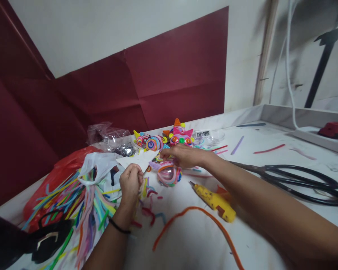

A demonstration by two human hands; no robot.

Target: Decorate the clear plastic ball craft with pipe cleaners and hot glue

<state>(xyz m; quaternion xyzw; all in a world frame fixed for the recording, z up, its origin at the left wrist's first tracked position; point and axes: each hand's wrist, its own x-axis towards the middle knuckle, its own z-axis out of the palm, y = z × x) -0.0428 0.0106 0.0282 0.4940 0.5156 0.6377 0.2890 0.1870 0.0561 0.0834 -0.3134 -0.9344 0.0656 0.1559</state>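
My left hand [131, 182] is closed around the lower edge of a white paper-like sheet [139, 159] that it holds up over the table; a black band circles that wrist. My right hand [183, 155] reaches further back, fingers pinched on the sheet's far right corner, just in front of several colourful round pipe-cleaner figures [165, 140]. Another coiled pink and orange figure [169, 174] lies under the right hand. A yellow glue gun [215, 200] lies beside my right forearm.
A pile of coloured pipe cleaners [81, 202] spills from a white bag and a red bag [59, 168] on the left. Large black scissors [301, 182] lie at the right. A long orange pipe cleaner [202, 221] curves across the white table [270, 157]. Clear plastic wrappers [107, 135] sit by the wall.
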